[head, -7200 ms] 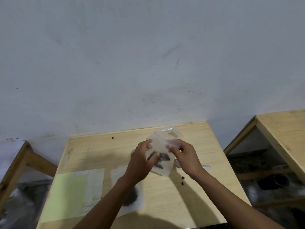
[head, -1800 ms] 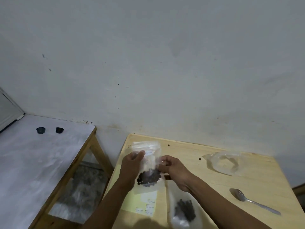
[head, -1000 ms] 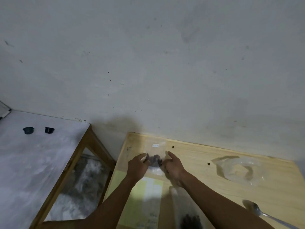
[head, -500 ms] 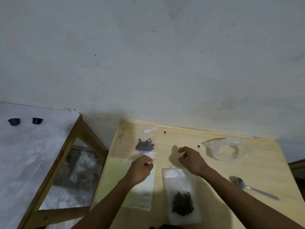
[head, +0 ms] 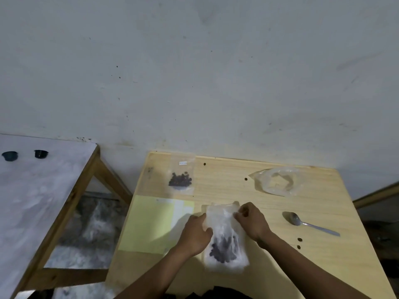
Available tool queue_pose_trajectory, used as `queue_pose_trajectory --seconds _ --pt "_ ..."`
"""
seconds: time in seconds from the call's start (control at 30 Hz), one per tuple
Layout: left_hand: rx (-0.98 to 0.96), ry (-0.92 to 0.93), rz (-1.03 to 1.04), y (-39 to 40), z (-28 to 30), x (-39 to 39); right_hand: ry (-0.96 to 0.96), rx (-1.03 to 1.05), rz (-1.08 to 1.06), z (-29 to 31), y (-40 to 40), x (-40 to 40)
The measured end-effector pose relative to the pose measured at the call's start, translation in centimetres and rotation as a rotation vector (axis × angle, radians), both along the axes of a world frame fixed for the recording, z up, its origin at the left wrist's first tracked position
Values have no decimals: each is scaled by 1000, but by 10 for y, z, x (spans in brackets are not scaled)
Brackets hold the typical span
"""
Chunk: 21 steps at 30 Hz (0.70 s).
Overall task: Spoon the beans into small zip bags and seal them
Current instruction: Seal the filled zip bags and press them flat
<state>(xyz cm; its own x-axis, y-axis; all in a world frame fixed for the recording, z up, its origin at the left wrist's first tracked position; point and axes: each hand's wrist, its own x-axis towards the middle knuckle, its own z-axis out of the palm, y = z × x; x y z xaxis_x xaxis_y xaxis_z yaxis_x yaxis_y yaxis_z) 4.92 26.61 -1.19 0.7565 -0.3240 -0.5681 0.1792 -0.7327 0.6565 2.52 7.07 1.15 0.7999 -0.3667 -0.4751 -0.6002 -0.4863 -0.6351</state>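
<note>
Both hands work the larger bean bag [head: 224,238], which lies flat on the tabletop [head: 323,266], beans pooled at its near end. The left hand [head: 195,233] grips its left edge; the right hand [head: 251,222] pinches the right edge near the mouth, apparently to part it. A filled small zip bag [head: 181,179] sits apart at the far corner, evidently finished. The spoon [head: 311,224] lies idle within right reach.

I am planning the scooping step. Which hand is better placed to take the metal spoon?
Probably the right hand: the metal spoon lies on its side of the clear plastic bean bag, while the left hand grips the bag's opposite edge.
</note>
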Motion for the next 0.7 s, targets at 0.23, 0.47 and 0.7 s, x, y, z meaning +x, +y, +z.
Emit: queue_pose_trajectory --seconds 0.23,0.47,0.7 --pt "-296 -225 297 33 25 -15 11 462 -60 20 25 7" --pt "-404 -348 614 105 47 -16 -87 731 -18 36 90 27" --pt "-460 -372 896 178 61 -30 -176 54 675 -16 141 12"
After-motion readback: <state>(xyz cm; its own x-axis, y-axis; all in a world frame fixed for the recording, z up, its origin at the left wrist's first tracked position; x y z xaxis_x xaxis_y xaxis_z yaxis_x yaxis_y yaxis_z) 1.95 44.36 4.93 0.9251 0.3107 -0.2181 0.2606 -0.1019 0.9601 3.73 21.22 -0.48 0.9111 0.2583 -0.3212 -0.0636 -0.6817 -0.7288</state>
